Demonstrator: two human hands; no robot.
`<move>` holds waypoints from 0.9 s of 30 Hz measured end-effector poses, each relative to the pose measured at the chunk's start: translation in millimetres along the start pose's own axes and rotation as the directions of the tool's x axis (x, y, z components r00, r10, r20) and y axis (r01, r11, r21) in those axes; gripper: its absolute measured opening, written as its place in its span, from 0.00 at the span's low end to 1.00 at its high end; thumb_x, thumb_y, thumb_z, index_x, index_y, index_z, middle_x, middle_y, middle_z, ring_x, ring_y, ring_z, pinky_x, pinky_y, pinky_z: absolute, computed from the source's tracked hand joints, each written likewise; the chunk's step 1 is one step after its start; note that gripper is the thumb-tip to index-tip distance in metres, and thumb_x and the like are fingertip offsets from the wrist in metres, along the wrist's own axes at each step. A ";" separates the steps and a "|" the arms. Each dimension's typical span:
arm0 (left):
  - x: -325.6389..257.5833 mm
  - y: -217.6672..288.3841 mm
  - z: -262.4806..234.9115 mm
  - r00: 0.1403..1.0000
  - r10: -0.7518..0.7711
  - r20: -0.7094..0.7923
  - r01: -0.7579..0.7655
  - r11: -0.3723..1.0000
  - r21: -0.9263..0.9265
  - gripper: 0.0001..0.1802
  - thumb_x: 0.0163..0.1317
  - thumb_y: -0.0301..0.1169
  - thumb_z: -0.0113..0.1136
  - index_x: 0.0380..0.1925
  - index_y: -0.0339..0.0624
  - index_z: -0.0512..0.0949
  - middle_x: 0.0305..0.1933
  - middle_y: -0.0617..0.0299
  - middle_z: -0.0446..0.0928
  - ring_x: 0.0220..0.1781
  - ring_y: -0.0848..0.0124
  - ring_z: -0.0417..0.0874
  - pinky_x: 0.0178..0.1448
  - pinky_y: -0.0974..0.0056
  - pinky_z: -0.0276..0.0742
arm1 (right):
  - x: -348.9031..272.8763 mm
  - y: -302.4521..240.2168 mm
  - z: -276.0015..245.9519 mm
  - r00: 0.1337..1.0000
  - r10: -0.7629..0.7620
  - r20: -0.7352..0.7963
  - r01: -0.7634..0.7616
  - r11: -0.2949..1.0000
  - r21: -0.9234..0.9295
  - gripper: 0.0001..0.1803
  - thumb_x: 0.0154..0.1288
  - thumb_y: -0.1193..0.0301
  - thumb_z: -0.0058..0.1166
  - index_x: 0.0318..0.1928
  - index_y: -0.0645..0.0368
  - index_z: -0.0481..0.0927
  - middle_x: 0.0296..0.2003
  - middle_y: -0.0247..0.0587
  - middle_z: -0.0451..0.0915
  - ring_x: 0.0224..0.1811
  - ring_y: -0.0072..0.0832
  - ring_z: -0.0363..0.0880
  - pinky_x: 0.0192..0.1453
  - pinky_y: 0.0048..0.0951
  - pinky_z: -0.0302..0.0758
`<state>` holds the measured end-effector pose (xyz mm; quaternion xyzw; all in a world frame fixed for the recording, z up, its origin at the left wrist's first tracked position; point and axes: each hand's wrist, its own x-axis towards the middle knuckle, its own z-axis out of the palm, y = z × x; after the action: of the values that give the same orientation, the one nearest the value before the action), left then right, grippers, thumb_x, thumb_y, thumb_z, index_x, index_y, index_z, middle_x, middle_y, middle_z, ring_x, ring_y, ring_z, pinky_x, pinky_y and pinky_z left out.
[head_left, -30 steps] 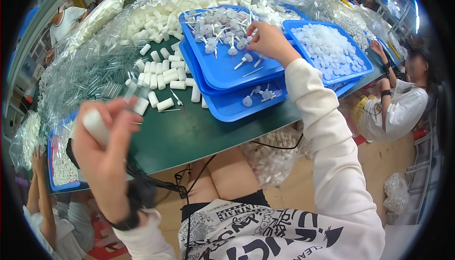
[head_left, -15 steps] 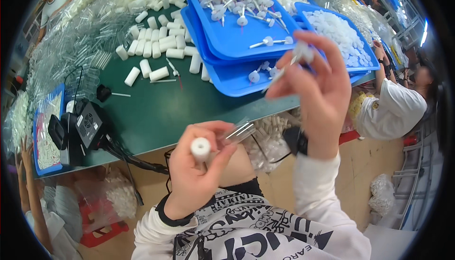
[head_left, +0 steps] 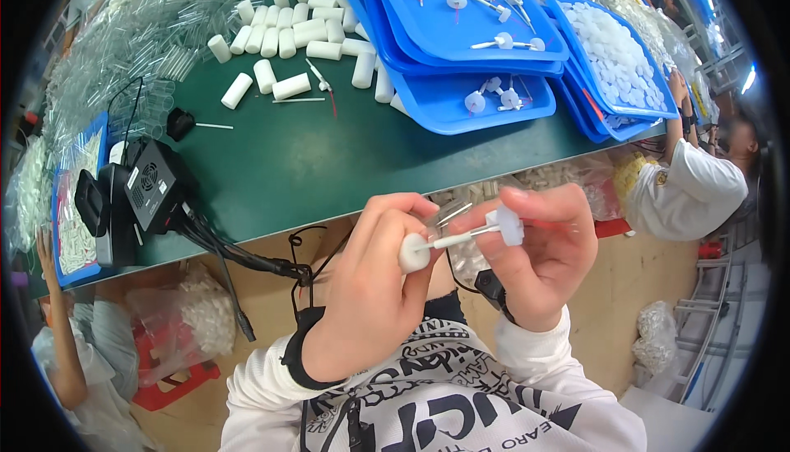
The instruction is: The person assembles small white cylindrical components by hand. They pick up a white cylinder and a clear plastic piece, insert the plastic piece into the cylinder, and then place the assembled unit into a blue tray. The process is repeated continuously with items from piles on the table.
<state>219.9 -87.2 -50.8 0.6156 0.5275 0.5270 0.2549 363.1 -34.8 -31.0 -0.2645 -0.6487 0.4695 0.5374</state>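
My left hand (head_left: pixel 366 291) is closed around a white cylinder (head_left: pixel 413 256) with a hole in its end. A clear plastic tube (head_left: pixel 451 212) shows behind its fingertips, partly hidden. My right hand (head_left: pixel 543 263) pinches a thin white stick fitted with a translucent white disc (head_left: pixel 509 226). The stick's far tip meets the cylinder's holed end; how deep it sits I cannot tell. A thin red wire trails from the disc's other side, across my right fingers. Both hands are held in front of the table's near edge.
Blue trays (head_left: pixel 461 118) of similar disc-and-stick pieces stand on the green table (head_left: pixel 271 168). Beside them is a blue tray of white discs (head_left: pixel 613 57). White cylinders (head_left: pixel 292 86) and clear tubes (head_left: pixel 107 98) lie further left. A black device (head_left: pixel 152 184) with cables sits at the left edge.
My right hand has come down and left from the trays with the disc-and-stick piece, bringing it to the cylinder. My left hand has turned and moved right, tipping the cylinder toward the stick.
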 end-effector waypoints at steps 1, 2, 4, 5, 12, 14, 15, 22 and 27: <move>-0.5 -0.3 -0.1 1.000 -0.012 0.013 0.012 1.000 0.003 0.10 0.51 0.16 0.56 0.31 0.35 0.66 0.42 0.49 0.70 0.35 0.56 0.75 0.37 0.62 0.71 | -1.6 0.2 -1.0 1.000 -0.013 -0.002 0.013 1.000 -0.007 0.16 0.50 0.86 0.57 0.43 0.71 0.76 0.36 0.49 0.80 0.36 0.30 0.81 0.39 0.23 0.77; -0.7 -0.4 -0.6 0.999 -0.025 0.026 0.024 1.000 0.006 0.10 0.50 0.16 0.56 0.31 0.35 0.66 0.42 0.49 0.70 0.35 0.55 0.75 0.37 0.62 0.71 | -2.8 0.3 -2.0 1.000 -0.026 -0.004 0.026 1.000 -0.014 0.16 0.50 0.86 0.57 0.43 0.72 0.76 0.36 0.50 0.80 0.36 0.30 0.81 0.40 0.24 0.77; -1.0 -0.2 -1.0 0.999 -0.038 0.025 0.037 0.999 0.034 0.10 0.50 0.15 0.55 0.31 0.35 0.67 0.42 0.50 0.71 0.36 0.57 0.75 0.38 0.62 0.72 | -4.6 2.2 -1.7 0.999 -0.033 -0.024 0.033 0.999 -0.006 0.17 0.49 0.86 0.58 0.43 0.72 0.76 0.37 0.51 0.80 0.37 0.32 0.82 0.41 0.25 0.78; -2.0 0.4 -0.6 0.999 -0.041 0.011 0.040 0.998 0.058 0.10 0.50 0.14 0.55 0.31 0.35 0.68 0.42 0.50 0.71 0.37 0.59 0.76 0.38 0.63 0.72 | -5.9 4.1 -0.2 0.999 -0.024 -0.042 0.025 1.000 0.008 0.17 0.49 0.86 0.58 0.43 0.72 0.76 0.37 0.51 0.80 0.37 0.32 0.82 0.42 0.25 0.78; -4.1 -3.1 6.2 0.995 0.069 -0.072 -0.042 0.945 0.325 0.12 0.45 0.12 0.53 0.30 0.34 0.66 0.40 0.49 0.71 0.38 0.54 0.75 0.38 0.61 0.72 | -15.5 16.5 10.7 0.996 -0.085 -0.020 0.081 0.982 -0.170 0.18 0.47 0.86 0.58 0.43 0.71 0.77 0.35 0.51 0.81 0.37 0.32 0.82 0.42 0.25 0.77; -4.9 -3.5 3.2 0.995 0.072 -0.071 -0.040 0.925 0.377 0.12 0.44 0.12 0.52 0.29 0.34 0.66 0.40 0.49 0.71 0.37 0.53 0.75 0.38 0.60 0.71 | -15.6 21.3 7.5 0.994 -0.111 0.021 0.113 0.973 -0.202 0.18 0.47 0.86 0.58 0.43 0.71 0.77 0.35 0.51 0.81 0.36 0.33 0.82 0.41 0.26 0.77; -5.1 -2.7 1.6 0.995 0.074 -0.069 -0.040 0.915 0.401 0.12 0.44 0.12 0.52 0.29 0.33 0.66 0.40 0.48 0.70 0.37 0.53 0.74 0.38 0.59 0.71 | -17.0 24.4 3.9 0.994 -0.103 0.026 0.106 0.974 -0.201 0.18 0.46 0.86 0.58 0.43 0.70 0.78 0.35 0.51 0.81 0.36 0.34 0.82 0.41 0.27 0.77; 1.3 -4.3 -8.9 0.987 0.054 0.154 -0.118 0.890 0.441 0.10 0.44 0.18 0.53 0.29 0.32 0.66 0.39 0.50 0.69 0.36 0.57 0.73 0.38 0.61 0.72 | -10.0 32.8 -7.9 0.952 -0.234 0.195 0.252 0.965 -0.070 0.18 0.46 0.85 0.60 0.41 0.70 0.77 0.35 0.52 0.81 0.36 0.36 0.82 0.40 0.28 0.77; 1.7 -8.1 0.4 0.973 0.219 0.071 -0.213 0.738 0.641 0.11 0.42 0.20 0.55 0.27 0.32 0.66 0.38 0.50 0.69 0.35 0.59 0.73 0.35 0.63 0.73 | -22.8 26.2 3.2 0.999 0.042 0.034 -0.044 0.998 0.055 0.17 0.48 0.85 0.61 0.41 0.68 0.76 0.37 0.52 0.80 0.39 0.35 0.82 0.43 0.29 0.78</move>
<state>217.0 -83.0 -57.4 0.7201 0.6023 0.3425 -0.0371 362.3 -44.1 -64.5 -0.2557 -0.6383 0.5030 0.5236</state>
